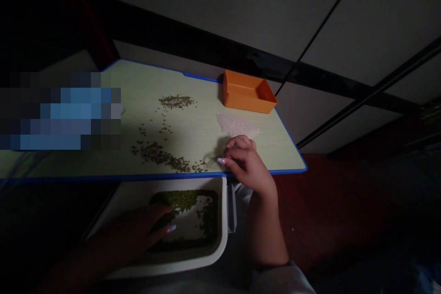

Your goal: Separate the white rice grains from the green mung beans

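Note:
My right hand (pixel 243 161) is over the light-green tabletop (pixel 196 142) near its front edge. Its fingers are curled in, thumb toward the index finger; anything between them is hidden. Just behind it lies a pile of white rice-like grains (pixel 237 124). To its left, small green beans (pixel 155 154), resembling mung beans, are scattered in a band. My left hand (pixel 155 220) reaches into a white basin (pixel 223 220) below the table edge, thumb and index finger apart. Inside the basin are more green beans (pixel 186 200); my hand is at their left side, and contact is unclear.
An orange open box (pixel 248 96) stands at the table's back right corner. Farther back on the table is a mixed pile of green and white grains (pixel 177 101). A pixelated blue area covers the left end. Pale panels (pixel 213 4) rise behind the table.

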A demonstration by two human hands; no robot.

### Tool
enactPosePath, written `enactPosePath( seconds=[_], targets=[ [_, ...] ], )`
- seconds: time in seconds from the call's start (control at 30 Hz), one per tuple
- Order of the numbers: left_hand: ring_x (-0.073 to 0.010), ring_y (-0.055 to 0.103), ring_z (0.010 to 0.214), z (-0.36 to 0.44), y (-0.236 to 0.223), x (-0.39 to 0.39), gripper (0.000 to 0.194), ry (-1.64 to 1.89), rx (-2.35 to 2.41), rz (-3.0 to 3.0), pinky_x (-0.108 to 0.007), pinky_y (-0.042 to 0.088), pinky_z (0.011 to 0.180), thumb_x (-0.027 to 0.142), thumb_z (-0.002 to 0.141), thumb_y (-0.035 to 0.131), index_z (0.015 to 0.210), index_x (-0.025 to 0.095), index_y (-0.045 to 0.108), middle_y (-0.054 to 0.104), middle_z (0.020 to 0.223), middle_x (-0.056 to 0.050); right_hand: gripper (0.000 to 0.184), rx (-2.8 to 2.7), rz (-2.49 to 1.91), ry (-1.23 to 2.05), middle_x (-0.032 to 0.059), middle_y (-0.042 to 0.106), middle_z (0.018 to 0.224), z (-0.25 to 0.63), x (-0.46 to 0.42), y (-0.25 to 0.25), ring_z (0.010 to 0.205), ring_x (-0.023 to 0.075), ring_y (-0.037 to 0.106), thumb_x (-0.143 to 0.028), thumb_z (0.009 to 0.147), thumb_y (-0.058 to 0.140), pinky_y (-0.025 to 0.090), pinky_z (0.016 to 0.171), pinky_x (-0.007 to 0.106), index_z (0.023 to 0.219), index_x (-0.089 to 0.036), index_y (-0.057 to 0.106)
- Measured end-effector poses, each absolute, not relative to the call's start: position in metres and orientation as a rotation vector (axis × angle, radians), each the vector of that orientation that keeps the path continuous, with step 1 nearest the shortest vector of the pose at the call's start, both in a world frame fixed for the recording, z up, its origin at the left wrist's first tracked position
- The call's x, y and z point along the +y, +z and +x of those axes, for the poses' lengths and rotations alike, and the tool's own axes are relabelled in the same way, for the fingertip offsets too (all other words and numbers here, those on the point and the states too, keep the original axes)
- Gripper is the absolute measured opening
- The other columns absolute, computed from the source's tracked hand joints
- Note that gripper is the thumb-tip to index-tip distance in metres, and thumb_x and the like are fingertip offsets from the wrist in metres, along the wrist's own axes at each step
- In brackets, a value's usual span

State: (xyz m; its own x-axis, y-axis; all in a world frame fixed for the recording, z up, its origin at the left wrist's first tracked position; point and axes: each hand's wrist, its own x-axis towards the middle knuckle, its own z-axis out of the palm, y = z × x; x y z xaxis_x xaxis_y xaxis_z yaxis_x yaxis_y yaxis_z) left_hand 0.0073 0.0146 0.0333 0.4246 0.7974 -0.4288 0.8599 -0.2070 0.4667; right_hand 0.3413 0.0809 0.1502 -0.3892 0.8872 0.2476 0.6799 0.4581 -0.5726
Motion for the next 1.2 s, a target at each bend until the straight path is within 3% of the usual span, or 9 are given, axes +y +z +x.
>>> enactPosePath(
  seconds=[0.13,0.5,0.8,1.2],
  targets=[
    [-0.0407,0.084,0.134,0.009,0.036,0.014,0.067,-0.156,1.402,2.02,-0.051,0.066,0.114,0.068,0.097,0.052,0.141,0.028,0.084,0.088,0.145,-0.015,0.023,-2.199,-1.282,0.515,0.0052,0.074,0.114,0.338,0.082,0.149,0.123,0.0278,0.064,-0.018,0.105,0.076,0.039,0.111,0.046,0.082,-0.024,0.074],
    [-0.0376,0.086,0.129,0.003,0.028,0.014,0.062,-0.053,1.382,2.051,-0.047,0.067,0.113,0.073,0.097,0.055,0.136,0.036,0.087,0.091,0.141,-0.009,0.025,-2.204,-1.312,0.5,0.0048,0.073,0.112,0.333,0.083,0.149,0.122,0.0289,0.063,-0.023,0.107,0.075,0.039,0.111,0.047,0.082,-0.026,0.075],
    [-0.0403,0.085,0.132,0.01,0.033,0.013,0.064,-0.096,1.401,2.033,-0.051,0.065,0.115,0.07,0.096,0.054,0.136,0.031,0.086,0.089,0.143,-0.013,0.025,-2.224,-1.297,0.483,0.005,0.074,0.113,0.326,0.084,0.149,0.121,0.0287,0.063,-0.027,0.108,0.076,0.039,0.111,0.047,0.083,-0.025,0.075],
    [-0.036,0.086,0.129,0.011,0.037,0.015,0.059,-0.164,1.403,2.042,-0.045,0.067,0.111,0.065,0.099,0.055,0.138,0.033,0.084,0.09,0.141,-0.009,0.026,-2.23,-1.248,0.504,0.0053,0.074,0.114,0.323,0.086,0.147,0.121,0.0272,0.063,-0.025,0.107,0.079,0.037,0.111,0.045,0.082,-0.023,0.074]
  ],
)
